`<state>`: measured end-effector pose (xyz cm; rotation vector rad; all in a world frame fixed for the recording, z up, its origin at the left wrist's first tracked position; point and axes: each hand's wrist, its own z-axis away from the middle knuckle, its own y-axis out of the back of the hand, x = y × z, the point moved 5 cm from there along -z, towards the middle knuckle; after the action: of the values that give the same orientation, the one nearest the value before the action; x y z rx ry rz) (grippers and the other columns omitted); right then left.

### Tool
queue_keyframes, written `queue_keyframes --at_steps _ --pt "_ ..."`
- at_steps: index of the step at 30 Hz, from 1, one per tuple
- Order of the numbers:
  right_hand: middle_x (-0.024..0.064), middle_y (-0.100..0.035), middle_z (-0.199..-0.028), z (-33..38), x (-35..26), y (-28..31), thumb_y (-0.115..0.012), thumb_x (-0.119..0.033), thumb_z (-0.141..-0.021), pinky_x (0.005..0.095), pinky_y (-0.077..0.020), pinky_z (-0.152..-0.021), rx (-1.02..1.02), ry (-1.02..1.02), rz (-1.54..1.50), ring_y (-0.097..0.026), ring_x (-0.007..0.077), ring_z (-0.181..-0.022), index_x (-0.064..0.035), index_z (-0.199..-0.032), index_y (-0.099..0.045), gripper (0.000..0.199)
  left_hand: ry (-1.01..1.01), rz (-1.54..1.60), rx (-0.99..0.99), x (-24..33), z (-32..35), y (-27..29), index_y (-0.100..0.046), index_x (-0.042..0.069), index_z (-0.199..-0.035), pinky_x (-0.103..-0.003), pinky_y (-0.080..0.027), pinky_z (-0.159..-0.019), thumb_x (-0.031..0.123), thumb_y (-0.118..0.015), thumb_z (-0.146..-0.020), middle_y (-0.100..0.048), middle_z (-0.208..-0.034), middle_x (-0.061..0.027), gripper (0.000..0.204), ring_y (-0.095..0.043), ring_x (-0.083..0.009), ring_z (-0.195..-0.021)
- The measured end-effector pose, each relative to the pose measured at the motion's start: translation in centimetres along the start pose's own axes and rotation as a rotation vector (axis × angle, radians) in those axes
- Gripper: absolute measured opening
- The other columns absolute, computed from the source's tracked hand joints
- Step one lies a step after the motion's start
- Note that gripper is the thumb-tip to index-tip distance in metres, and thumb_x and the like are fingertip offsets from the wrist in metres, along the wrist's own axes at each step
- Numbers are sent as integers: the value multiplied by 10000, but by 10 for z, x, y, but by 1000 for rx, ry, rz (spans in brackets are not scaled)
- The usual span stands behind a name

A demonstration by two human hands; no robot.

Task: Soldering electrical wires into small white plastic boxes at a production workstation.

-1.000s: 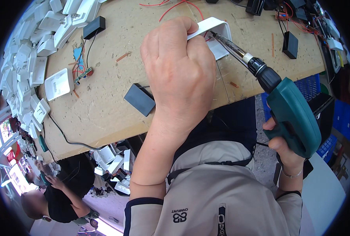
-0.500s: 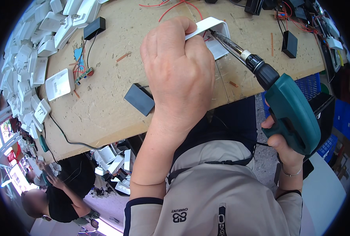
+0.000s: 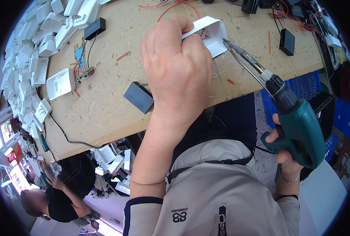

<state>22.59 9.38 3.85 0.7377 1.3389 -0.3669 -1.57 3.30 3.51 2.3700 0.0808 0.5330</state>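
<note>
My left hand (image 3: 179, 67) is closed on the edge of a white plastic charger housing (image 3: 215, 37), tilted so its open side faces right. A bit of red wire shows inside; the fingertips are partly hidden behind the hand. A green pistol-shaped soldering gun (image 3: 304, 128) is in my right hand (image 3: 286, 157), fingers around its grip and trigger. Its thin metal tip, with a feed tube alongside, points up-left at the housing's right rim, outside the cavity. Below my left wrist lies a dark grey box (image 3: 138, 97) on the table.
White housings (image 3: 25, 74) are heaped along the left side. Near them lie an open white shell (image 3: 61, 84), a small circuit board (image 3: 84, 74) and a black box (image 3: 94, 28). Another black box (image 3: 287, 42) and wires lie at right. A person (image 3: 61, 192) works at lower left.
The soldering gun has moved right and down, drawing its tip out of the housing's cavity. My left hand and the housing have shifted only slightly, the opening now showing more.
</note>
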Motion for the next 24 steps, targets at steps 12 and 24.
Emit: queue_keyframes --at_steps 12,24 --pt "187 -587 -1046 -18 1 -13 -786 -401 -636 244 -488 -616 65 -91 -114 -591 140 -715 71 -1230 -437 835 -34 -34 29 1 1 0 -504 -34 -623 -368 -407 -702 -27 -578 -619 -518 -920 -119 75 -491 -272 -796" --pt "141 -594 -962 -33 2 -15 -795 -362 -648 233 -478 -610 100 0 -103 -578 134 -715 58 -1205 -470 769 -27 -48 8 -2 -1 1 -554 -27 -664 -341 -420 -685 -22 -580 -651 -536 -892 -108 30 -508 -250 -785"
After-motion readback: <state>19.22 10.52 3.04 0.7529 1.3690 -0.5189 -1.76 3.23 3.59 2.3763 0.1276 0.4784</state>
